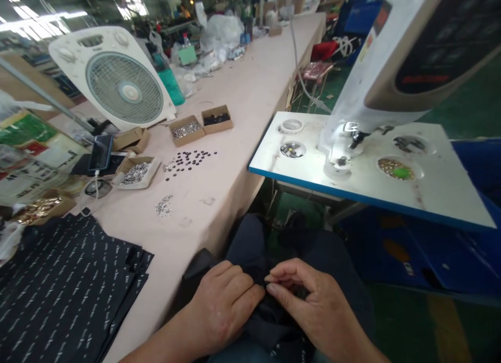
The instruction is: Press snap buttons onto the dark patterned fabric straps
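My left hand [225, 303] and my right hand [313, 300] meet low in the middle of the view, over a piece of dark navy fabric [254, 248] lying in my lap. Both hands pinch the cloth at the same spot, fingertips touching. The thumb and forefinger of my right hand are closed on a fold of it; anything small between them is hidden. Above, a press machine [395, 65] with a lit head stands on a white work plate [430, 191].
A long pink table [242, 107] runs up the left with a stack of printed black fabric [66, 285], small boxes of snaps [187, 129], loose dark buttons [190, 158], a phone [100, 152] and a box fan [117, 79]. The plate has cups of small parts [396, 168].
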`<move>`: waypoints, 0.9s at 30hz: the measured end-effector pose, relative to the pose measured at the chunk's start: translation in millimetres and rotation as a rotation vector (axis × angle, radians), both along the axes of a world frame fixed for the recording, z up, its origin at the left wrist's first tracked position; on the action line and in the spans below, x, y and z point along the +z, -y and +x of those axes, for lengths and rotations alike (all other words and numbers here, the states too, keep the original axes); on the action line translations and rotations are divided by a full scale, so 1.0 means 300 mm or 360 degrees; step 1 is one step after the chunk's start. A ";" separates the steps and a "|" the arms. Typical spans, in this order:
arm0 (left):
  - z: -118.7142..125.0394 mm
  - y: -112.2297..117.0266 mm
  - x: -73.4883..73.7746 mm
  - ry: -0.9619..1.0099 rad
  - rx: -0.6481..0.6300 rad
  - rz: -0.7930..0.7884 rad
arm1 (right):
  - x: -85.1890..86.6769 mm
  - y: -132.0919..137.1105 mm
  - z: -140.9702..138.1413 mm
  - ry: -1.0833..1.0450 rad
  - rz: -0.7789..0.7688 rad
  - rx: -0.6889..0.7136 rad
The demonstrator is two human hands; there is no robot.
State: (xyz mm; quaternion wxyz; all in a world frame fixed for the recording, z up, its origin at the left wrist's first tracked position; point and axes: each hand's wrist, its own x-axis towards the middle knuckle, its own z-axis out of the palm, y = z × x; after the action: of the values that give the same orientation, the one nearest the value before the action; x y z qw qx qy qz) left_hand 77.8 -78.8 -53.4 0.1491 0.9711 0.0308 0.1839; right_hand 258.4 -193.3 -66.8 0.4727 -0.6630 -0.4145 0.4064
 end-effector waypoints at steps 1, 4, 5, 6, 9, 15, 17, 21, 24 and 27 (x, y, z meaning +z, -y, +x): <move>-0.002 0.005 0.010 0.0015 -0.0002 -0.0005 | 0.002 0.006 -0.001 0.0010 0.0040 0.0000; -0.006 0.018 0.026 0.0057 0.0000 -0.0010 | 0.005 0.021 -0.003 0.0051 0.0132 -0.0006; -0.007 0.022 0.028 0.0073 0.0003 -0.0003 | 0.005 0.027 -0.004 0.0074 0.0158 -0.0009; -0.007 0.025 0.029 0.0086 0.0003 0.0004 | 0.004 0.033 -0.004 0.0102 0.0183 -0.0010; -0.001 0.033 0.034 0.0102 0.0001 0.0009 | 0.002 0.050 -0.003 0.0209 0.0270 -0.0001; 0.017 0.033 0.050 0.0086 -0.0023 0.0018 | 0.000 0.057 0.004 0.0500 0.0528 0.0036; 0.020 0.033 0.051 0.0118 -0.0026 0.0046 | 0.000 0.056 0.007 0.0579 0.0593 0.0030; 0.016 0.033 0.047 0.0108 -0.0009 0.0045 | -0.005 0.057 0.010 0.0731 0.0610 0.0078; 0.012 0.032 0.041 0.0082 0.0005 0.0026 | -0.005 0.056 0.011 0.0838 0.0600 0.0143; 0.007 0.033 0.033 0.0064 0.0038 -0.0013 | 0.017 0.057 0.021 0.0910 0.0616 0.0253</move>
State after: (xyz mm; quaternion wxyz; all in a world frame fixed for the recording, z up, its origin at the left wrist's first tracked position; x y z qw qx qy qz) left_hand 80.0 -88.7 -43.4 0.1515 0.9661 0.0401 0.2049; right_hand 264.7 -210.5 -61.8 0.4213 -0.6137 -0.6498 0.1539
